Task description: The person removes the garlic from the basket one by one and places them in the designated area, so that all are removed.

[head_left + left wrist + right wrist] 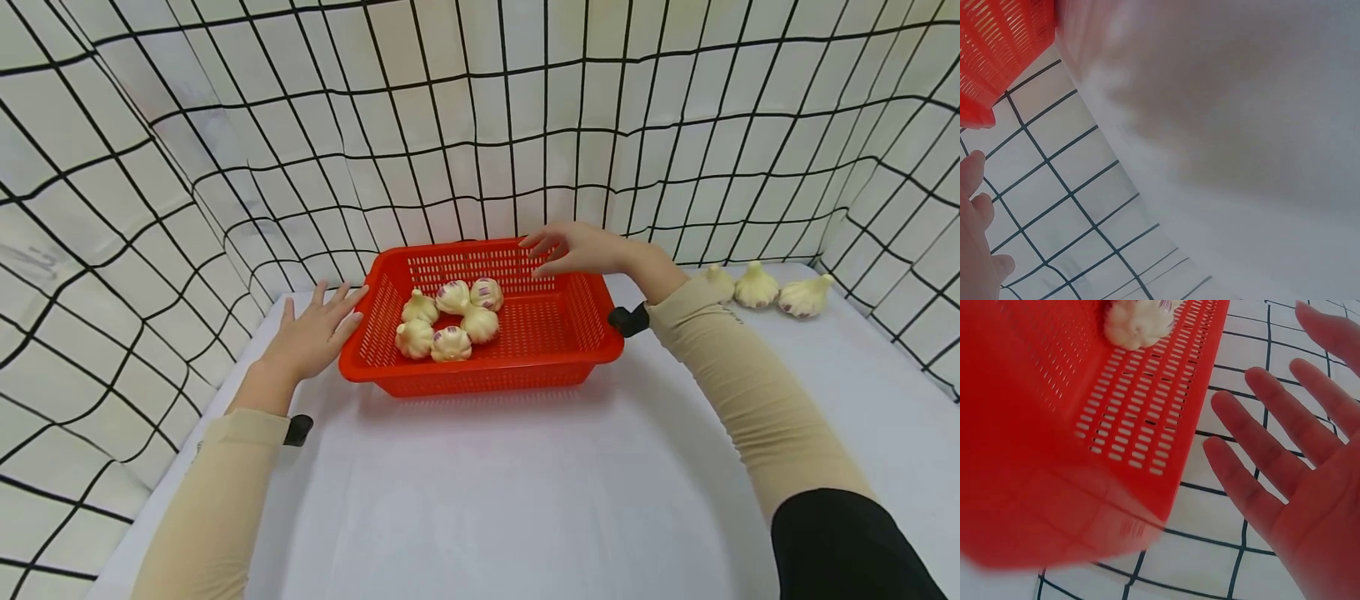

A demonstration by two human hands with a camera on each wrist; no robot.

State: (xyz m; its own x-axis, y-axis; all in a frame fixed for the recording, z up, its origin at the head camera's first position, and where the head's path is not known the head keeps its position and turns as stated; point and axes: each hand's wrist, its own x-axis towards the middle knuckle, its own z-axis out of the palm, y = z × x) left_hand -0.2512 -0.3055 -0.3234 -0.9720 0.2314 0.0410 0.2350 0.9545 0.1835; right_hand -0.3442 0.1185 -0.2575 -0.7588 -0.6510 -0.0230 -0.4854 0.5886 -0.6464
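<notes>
A red plastic basket [480,379] stands on the white surface, with several garlic bulbs [452,343] grouped in its left half. Beside the basket's left end is my left hand [311,333], its fingers spread; whether it touches the rim I cannot tell. My right hand [577,250] hovers over the basket's right back part, fingers loosely bent and holding nothing. In the right wrist view the right hand [1310,469] has spread fingers apart from the basket wall [1141,419], and a garlic bulb [1138,324] shows inside. The left wrist view catches only some left fingertips [984,209] near the basket [1007,47].
Three more garlic bulbs [757,286] lie on the white surface [495,492] at the right, beyond the right forearm, one partly hidden by the sleeve. Black wire mesh [510,142] over white panels encloses the back and both sides.
</notes>
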